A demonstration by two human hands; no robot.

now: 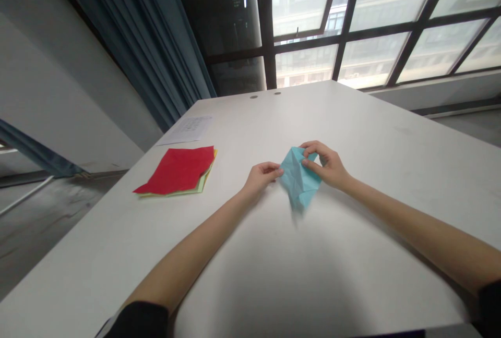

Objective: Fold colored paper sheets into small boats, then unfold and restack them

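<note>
A light blue sheet of paper (299,179), creased and partly folded, is held up between both hands over the white table. My left hand (261,176) pinches its left edge between thumb and fingers. At the upper right edge, my right hand (326,163) is closed on the same paper, its thumb on the near face and some fingertips hidden behind. The lower tip of the paper points down toward the tabletop and looks blurred. Whether that tip touches the table I cannot tell.
To the left on the white table (250,254) lies a stack of coloured paper, with a red sheet (180,168) above green and yellow ones. Behind it is a white printed sheet (188,129). Blue curtains (144,30) and framed windows (305,61) stand beyond the far edge.
</note>
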